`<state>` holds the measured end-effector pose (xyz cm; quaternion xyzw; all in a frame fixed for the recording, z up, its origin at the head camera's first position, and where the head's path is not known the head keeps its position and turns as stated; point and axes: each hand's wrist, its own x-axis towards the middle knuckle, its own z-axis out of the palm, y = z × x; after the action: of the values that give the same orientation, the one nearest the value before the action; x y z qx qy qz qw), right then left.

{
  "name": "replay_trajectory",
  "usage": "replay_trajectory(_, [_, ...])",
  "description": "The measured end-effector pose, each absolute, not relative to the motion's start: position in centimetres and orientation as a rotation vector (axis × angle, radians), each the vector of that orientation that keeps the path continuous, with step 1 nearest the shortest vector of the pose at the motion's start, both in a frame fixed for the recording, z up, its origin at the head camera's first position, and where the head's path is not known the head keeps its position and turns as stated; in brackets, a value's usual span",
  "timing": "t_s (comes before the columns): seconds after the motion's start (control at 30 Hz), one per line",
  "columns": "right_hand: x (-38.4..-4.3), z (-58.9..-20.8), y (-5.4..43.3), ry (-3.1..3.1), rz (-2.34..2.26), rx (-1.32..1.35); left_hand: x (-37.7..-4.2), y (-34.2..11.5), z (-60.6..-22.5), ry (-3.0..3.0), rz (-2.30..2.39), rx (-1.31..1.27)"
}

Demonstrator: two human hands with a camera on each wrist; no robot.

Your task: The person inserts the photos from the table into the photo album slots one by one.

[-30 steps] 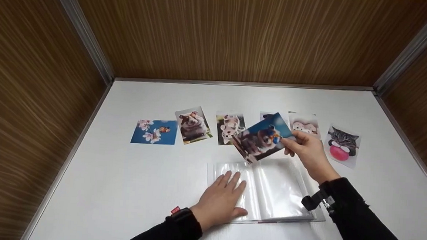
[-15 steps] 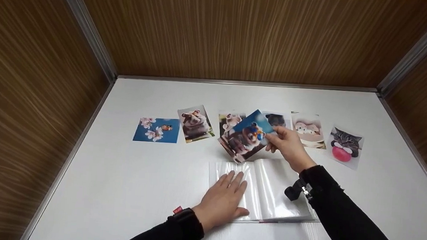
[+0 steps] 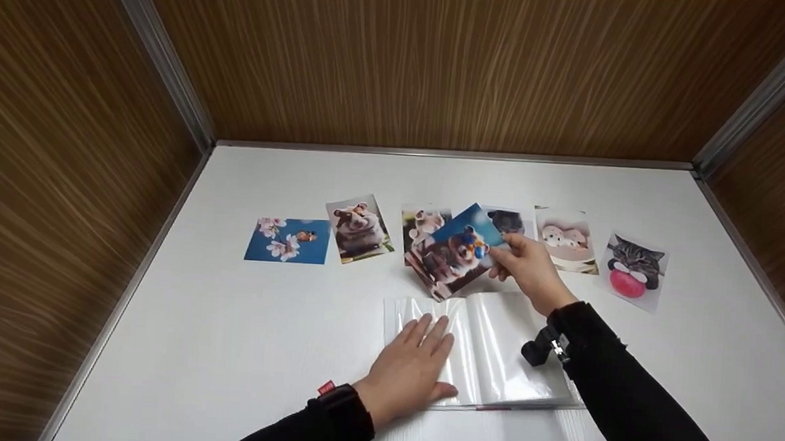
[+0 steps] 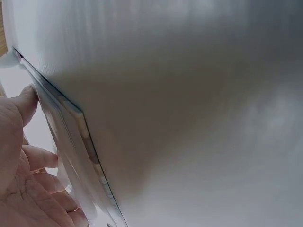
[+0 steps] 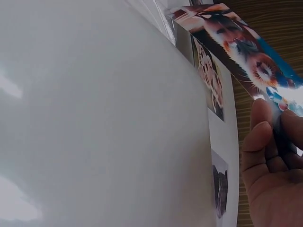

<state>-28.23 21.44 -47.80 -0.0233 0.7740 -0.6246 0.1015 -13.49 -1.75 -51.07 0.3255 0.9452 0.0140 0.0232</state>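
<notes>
An open photo album [image 3: 510, 354] with clear plastic sleeves lies on the white table. My left hand [image 3: 407, 368] rests flat on its left page with the fingers spread; the left wrist view shows that hand [image 4: 35, 184] along the album's edge [image 4: 87, 137]. Above the album's far edge, my right hand [image 3: 529, 266] pinches a photo [image 3: 455, 255] of a hamster in blue glasses by its right side, thumb on top. The photo is tilted and covers part of the photo of a pale animal [image 3: 423, 224] behind it. In the right wrist view, thumb and fingers [image 5: 258, 137] grip the photo [image 5: 246, 52].
Photos lie in a row on the table [image 3: 221, 346]: blossoms on blue [image 3: 287, 240], a hamster [image 3: 360, 228], a dark animal [image 3: 507, 221], a heart-shaped pair [image 3: 566, 239] and a cat with a pink ball [image 3: 635, 271]. Wood-grain panels [image 3: 443, 67] enclose the back and sides.
Over the last second my right hand has moved left with the hamster photo, which has turned more upright. In the last half second it has barely shifted. My left hand stays on the album.
</notes>
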Motion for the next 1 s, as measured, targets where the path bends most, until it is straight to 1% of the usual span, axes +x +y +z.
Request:
replay_trajectory(0.5, [-28.78,-48.25,20.91,2.186,-1.931,0.006,-13.64,-1.65,-51.20,2.898,0.041,0.988])
replay_trajectory(1.0, [-28.79,-48.33,21.11,2.141,-1.941,-0.034,-13.61,-1.69,-51.25,2.908,0.027,0.986])
